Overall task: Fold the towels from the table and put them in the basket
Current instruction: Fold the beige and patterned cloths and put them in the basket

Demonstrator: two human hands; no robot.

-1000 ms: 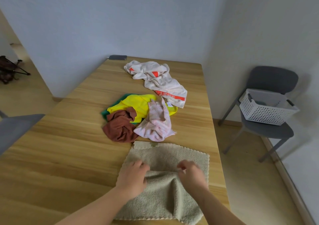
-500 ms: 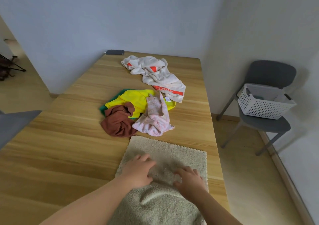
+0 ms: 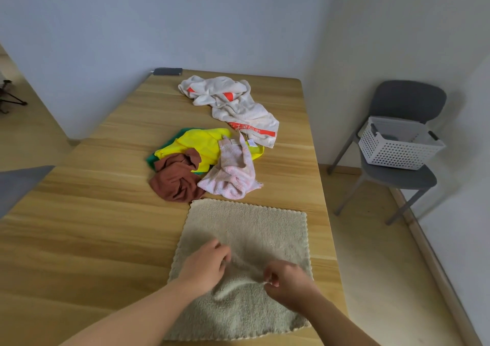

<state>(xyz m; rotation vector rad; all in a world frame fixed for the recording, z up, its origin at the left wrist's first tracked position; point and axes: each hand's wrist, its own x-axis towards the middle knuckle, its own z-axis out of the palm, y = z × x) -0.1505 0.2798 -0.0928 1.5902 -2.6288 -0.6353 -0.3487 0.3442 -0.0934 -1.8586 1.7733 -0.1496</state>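
Observation:
A beige fluffy towel (image 3: 249,229) lies spread on the wooden table (image 3: 92,226) near its front right edge. My left hand (image 3: 204,266) and my right hand (image 3: 286,282) both pinch a raised ridge of this towel near its middle. Behind it lie a crumpled brown towel (image 3: 175,181), a pink towel (image 3: 233,176), a yellow towel (image 3: 201,144) over a green one (image 3: 151,160), and farther back a white towel with red print (image 3: 238,107). The white perforated basket (image 3: 397,146) stands on a grey chair (image 3: 405,178) to the right of the table.
A dark flat object (image 3: 167,71) lies at the table's far edge by the wall. A grey chair part (image 3: 16,186) shows at the left edge. Floor separates the table from the basket chair.
Both hands went from pressing flat on the towel to pinching up a fold in its middle. The towel's far part now lies flatter and smoother.

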